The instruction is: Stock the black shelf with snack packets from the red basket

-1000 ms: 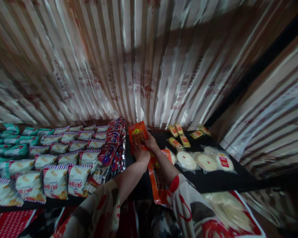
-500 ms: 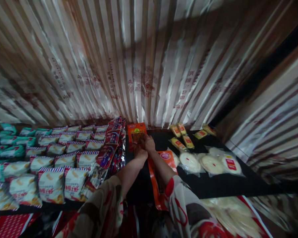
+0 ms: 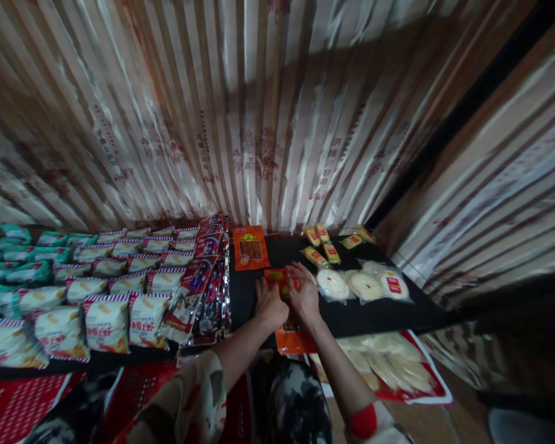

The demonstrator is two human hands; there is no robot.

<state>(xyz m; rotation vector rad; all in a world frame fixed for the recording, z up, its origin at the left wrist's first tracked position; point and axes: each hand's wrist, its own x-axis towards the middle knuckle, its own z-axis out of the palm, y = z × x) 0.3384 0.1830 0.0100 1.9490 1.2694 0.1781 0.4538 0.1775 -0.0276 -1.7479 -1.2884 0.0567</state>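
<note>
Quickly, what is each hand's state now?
Left hand: on the nearer orange packet; open or closed, cannot tell.
Right hand: touching the same packet; grip unclear.

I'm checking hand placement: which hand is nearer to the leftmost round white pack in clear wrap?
Right. The right hand is just left of the round white pack; the left hand is farther left, beyond the right hand.

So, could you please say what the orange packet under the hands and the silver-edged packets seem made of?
Orange packet: probably plastic film, given its thin shape; finish unclear. Silver-edged packets: likely shiny, metallised film, from their silvery glints.
</note>
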